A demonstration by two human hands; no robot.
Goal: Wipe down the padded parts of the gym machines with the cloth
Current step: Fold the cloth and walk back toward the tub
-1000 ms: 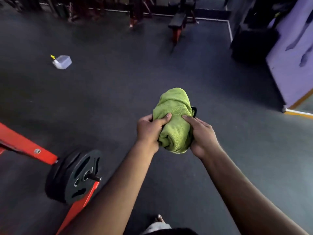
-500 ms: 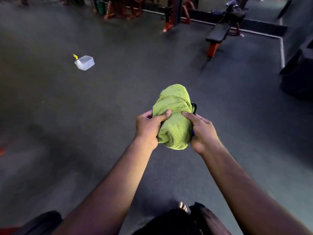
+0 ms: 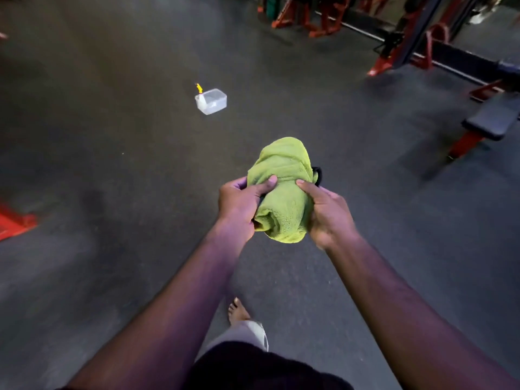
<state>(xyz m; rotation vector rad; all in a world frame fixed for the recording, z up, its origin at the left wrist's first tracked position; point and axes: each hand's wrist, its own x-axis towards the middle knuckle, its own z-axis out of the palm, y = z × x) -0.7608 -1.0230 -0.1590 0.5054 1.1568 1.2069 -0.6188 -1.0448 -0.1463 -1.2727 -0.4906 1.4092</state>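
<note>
Bare dark floor (image 3: 118, 170) spreads ahead and to the left, broken only by a small clear tub (image 3: 211, 101) well ahead of the hands. To the right stands a padded bench (image 3: 495, 119) on red legs. Red machine frames (image 3: 399, 38) line the far edge. A red frame piece (image 3: 14, 223) juts in at the left.

Cloth (image 3: 282, 192): green terry, nubby, matt pile. Floor (image 3: 112, 164): dark rubber-like matting, matt, faintly speckled. Container (image 3: 211, 101) on floor: translucent plastic, smooth, slight sheen. Bench pad (image 3: 495, 119): black upholstery, smooth, low sheen. Bench frame (image 3: 464, 144): red painted metal, as it appears.
</note>
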